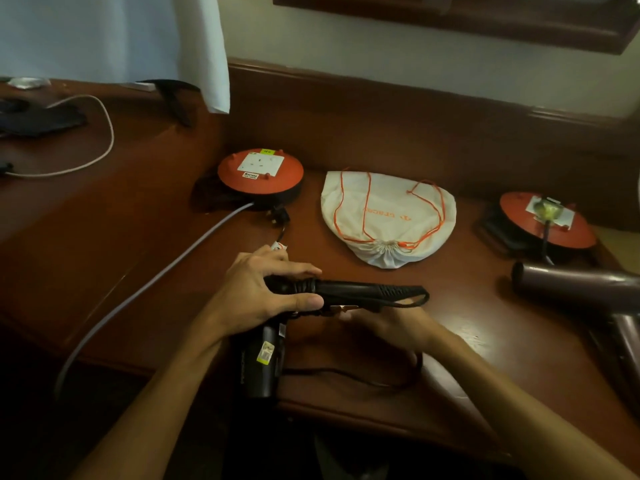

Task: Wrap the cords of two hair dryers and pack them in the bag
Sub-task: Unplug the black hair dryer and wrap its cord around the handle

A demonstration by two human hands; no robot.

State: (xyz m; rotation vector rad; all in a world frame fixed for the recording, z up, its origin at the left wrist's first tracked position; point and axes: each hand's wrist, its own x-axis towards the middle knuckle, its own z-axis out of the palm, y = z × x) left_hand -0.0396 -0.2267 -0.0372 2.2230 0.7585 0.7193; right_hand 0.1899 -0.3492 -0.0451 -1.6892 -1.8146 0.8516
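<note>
Two bare forearms and hands, seen from above

The left hand [258,292] and right hand [388,325] wear no gloves, rings or watch; both forearms are uncovered, no sleeve in view.

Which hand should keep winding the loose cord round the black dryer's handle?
Right. The left hand grips the black dryer at the wound turns, steadying it. The right hand sits under the handle, nearest the loose cord trailing along the table edge.
</note>
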